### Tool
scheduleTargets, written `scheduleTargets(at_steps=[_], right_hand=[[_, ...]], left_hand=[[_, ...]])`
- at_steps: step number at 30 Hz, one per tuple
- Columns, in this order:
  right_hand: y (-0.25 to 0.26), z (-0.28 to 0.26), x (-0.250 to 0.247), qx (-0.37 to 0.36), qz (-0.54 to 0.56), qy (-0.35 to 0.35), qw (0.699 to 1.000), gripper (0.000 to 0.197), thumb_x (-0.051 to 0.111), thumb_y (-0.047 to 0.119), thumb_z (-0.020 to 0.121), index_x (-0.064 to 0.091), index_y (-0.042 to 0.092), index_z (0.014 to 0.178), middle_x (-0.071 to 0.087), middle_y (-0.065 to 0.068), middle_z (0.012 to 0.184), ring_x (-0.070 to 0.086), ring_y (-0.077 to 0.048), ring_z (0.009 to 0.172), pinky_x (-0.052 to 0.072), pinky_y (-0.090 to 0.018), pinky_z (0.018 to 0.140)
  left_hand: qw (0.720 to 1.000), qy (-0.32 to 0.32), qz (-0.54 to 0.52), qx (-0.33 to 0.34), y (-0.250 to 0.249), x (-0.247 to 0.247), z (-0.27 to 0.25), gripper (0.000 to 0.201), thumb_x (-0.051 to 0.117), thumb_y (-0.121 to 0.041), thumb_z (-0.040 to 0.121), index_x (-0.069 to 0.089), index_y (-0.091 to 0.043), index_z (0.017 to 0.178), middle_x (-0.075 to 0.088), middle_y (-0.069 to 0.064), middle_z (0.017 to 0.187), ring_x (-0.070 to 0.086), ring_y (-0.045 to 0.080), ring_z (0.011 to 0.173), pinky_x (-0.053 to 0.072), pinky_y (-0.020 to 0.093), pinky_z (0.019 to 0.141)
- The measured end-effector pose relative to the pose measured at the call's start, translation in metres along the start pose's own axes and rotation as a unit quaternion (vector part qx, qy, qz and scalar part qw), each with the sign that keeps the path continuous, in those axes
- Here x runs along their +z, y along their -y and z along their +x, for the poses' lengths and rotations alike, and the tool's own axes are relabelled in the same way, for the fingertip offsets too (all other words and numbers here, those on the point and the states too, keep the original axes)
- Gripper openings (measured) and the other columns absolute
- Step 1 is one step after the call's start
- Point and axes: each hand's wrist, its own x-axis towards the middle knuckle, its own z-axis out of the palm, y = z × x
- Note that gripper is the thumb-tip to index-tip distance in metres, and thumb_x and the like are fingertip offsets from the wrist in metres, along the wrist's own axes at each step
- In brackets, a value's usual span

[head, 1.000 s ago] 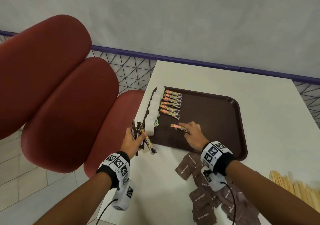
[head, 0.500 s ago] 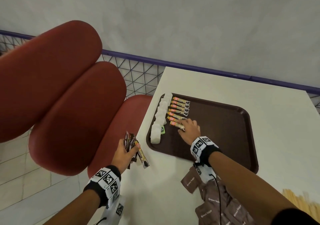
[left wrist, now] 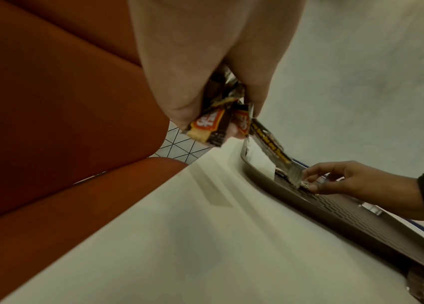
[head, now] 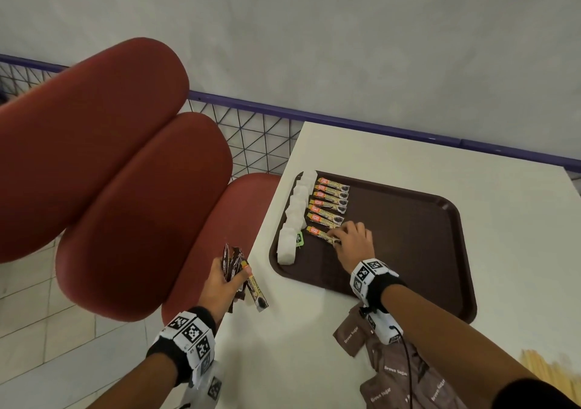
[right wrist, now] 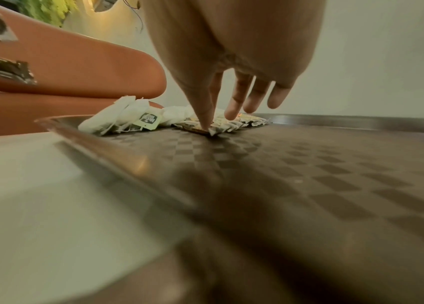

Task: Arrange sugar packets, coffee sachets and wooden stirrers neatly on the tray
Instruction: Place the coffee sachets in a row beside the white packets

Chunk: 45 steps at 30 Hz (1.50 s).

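A dark brown tray (head: 424, 242) lies on the white table. Along its left side runs a column of white tea bags (head: 294, 220), and beside them a row of several coffee sachets (head: 330, 199). My right hand (head: 349, 238) is on the tray, its straight fingers pressing the nearest sachet (head: 319, 232) flat at the end of the row; the thumb tip (right wrist: 204, 125) touches it. My left hand (head: 223, 282) hovers off the table's left edge and grips a bundle of coffee sachets (left wrist: 213, 127).
Brown sugar packets (head: 393, 374) lie in a loose heap on the table near my right forearm. Wooden stirrers (head: 550, 367) lie at the right edge. A red padded chair (head: 125, 188) stands left of the table, a wire railing (head: 257, 138) behind it.
My right hand slid the sachet up and left across the tray until it lay next to the row. The left hand kept its bundle and hardly moved.
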Motion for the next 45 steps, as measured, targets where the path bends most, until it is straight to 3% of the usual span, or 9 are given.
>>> scheduleTargets(at_steps=[5,8,12,19,24,28,33,39,45], right_hand=[[0.005,0.005,-0.003,0.004,0.024,-0.005,1.000,0.034,0.050,0.018,0.092,0.054,0.027,0.124,0.048,-0.001,0.127,0.039,-0.023,0.118,0.029,-0.033,0.099],[0.006,0.010,-0.005,-0.014,0.018,0.002,1.000,0.039,0.050,0.018,0.092,0.050,0.028,0.129,0.045,0.001,0.134,0.037,-0.023,0.122,0.028,-0.034,0.102],[0.002,0.018,-0.009,-0.037,-0.035,0.053,0.997,0.047,0.049,0.022,0.093,0.038,0.031,0.138,0.035,0.003,0.145,0.032,-0.024,0.129,0.023,-0.038,0.109],[-0.006,0.026,-0.011,-0.034,-0.072,0.139,0.987,0.052,0.045,0.026,0.096,0.026,0.032,0.143,0.023,0.005,0.154,0.026,-0.027,0.136,0.011,-0.046,0.116],[-0.009,0.027,-0.016,-0.035,-0.068,0.137,0.988,0.050,0.045,0.027,0.095,0.028,0.030,0.143,0.025,0.004,0.153,0.024,-0.026,0.137,0.009,-0.046,0.117],[-0.005,0.022,-0.013,-0.062,-0.064,0.109,0.990,0.051,0.047,0.028,0.093,0.030,0.029,0.142,0.026,0.004,0.152,0.023,-0.025,0.138,0.009,-0.045,0.117],[0.002,0.018,-0.008,-0.090,-0.077,0.131,0.984,0.051,0.042,0.033,0.095,0.027,0.028,0.144,0.020,0.006,0.154,0.016,-0.025,0.142,0.005,-0.048,0.118],[0.004,0.018,-0.011,-0.092,-0.038,0.092,0.991,0.047,0.045,0.028,0.094,0.035,0.027,0.139,0.027,0.004,0.151,0.021,-0.023,0.140,0.006,-0.046,0.117],[-0.002,0.005,-0.012,-0.152,-0.067,0.069,0.984,0.035,0.046,0.020,0.093,0.050,0.026,0.128,0.039,0.001,0.142,0.028,-0.025,0.135,0.006,-0.043,0.117]], left_hand=[[1.000,0.000,-0.002,-0.001,-0.003,-0.001,0.000,0.021,0.066,-0.020,0.086,0.045,-0.021,0.091,0.060,0.004,0.081,0.058,0.018,0.065,0.049,0.029,0.055],[1.000,-0.002,0.001,0.002,-0.008,-0.001,0.000,0.020,0.065,-0.019,0.087,0.045,-0.020,0.093,0.060,0.002,0.084,0.059,0.016,0.071,0.052,0.034,0.064],[1.000,0.003,0.011,-0.005,-0.010,-0.003,0.001,0.022,0.065,-0.019,0.087,0.046,-0.016,0.099,0.061,0.004,0.088,0.061,0.018,0.076,0.054,0.038,0.071],[1.000,0.007,0.021,-0.001,-0.011,-0.003,0.002,0.027,0.064,-0.018,0.088,0.045,-0.011,0.106,0.062,0.003,0.088,0.061,0.014,0.073,0.051,0.014,0.054],[1.000,0.003,0.017,0.001,-0.012,-0.001,0.003,0.025,0.064,-0.017,0.087,0.045,-0.013,0.104,0.061,0.002,0.086,0.060,0.014,0.072,0.050,0.015,0.054],[1.000,0.005,0.013,-0.006,-0.007,-0.001,0.007,0.022,0.067,-0.020,0.085,0.047,-0.022,0.094,0.064,0.006,0.088,0.062,0.022,0.075,0.055,0.041,0.068],[1.000,0.003,0.020,0.000,-0.007,0.002,0.008,0.022,0.067,-0.022,0.085,0.047,-0.020,0.094,0.063,0.005,0.082,0.057,0.016,0.061,0.044,0.024,0.049],[1.000,-0.001,0.021,0.004,-0.007,0.003,0.009,0.021,0.066,-0.022,0.086,0.046,-0.023,0.093,0.062,0.003,0.082,0.057,0.016,0.063,0.044,0.024,0.050],[1.000,0.005,0.023,0.004,-0.009,0.004,0.007,0.022,0.065,-0.020,0.086,0.046,-0.018,0.097,0.062,0.004,0.083,0.058,0.016,0.065,0.047,0.023,0.052]])
